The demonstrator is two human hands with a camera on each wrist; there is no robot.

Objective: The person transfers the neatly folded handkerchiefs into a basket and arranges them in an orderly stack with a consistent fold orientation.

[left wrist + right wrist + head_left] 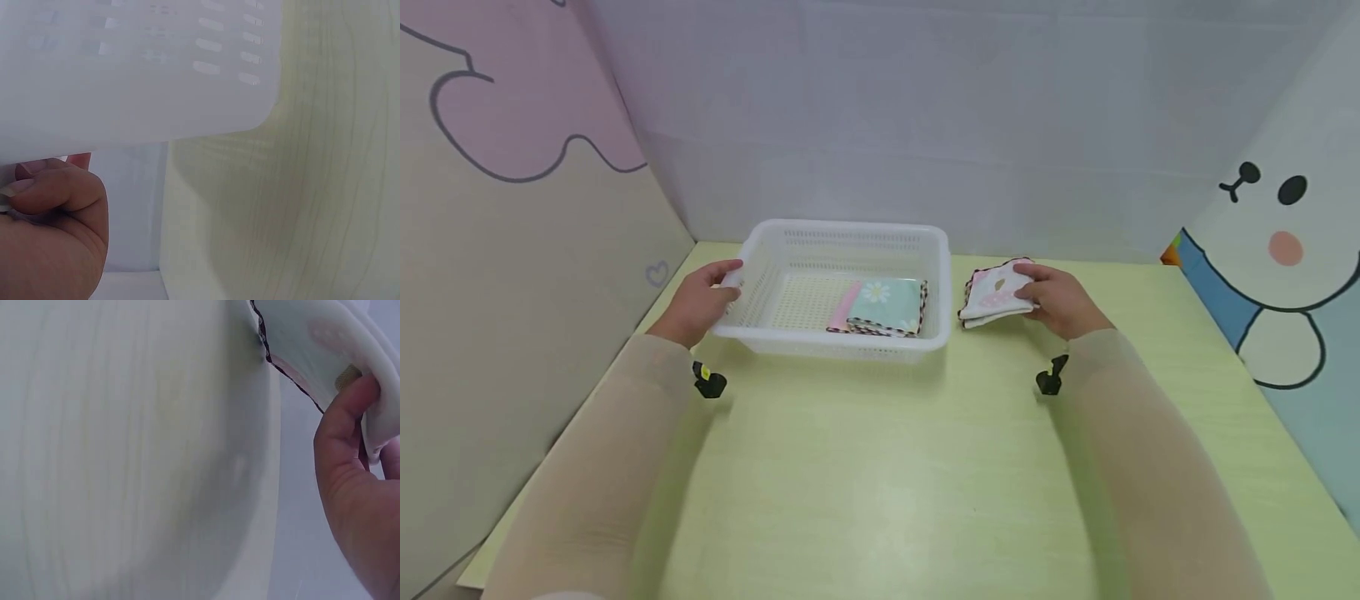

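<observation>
My left hand grips the left rim of a white perforated plastic basket, thumb and fingers around the edge. Inside, at the right end, lie a folded mint-green cloth with a white daisy and, partly beneath it, a pink cloth. To the basket's right, my right hand pinches the right edge of a folded white and pink cloth with dark checked trim. In the right wrist view the thumb presses on the cloth and its layers bend; the other fingers are mostly hidden behind it.
Both arms reach over a pale green wood-grain table. A grey-white wall panel stands behind it. Side panels carry a pink cloud drawing on the left and a cartoon animal on the right. Small black devices sit at the wrists.
</observation>
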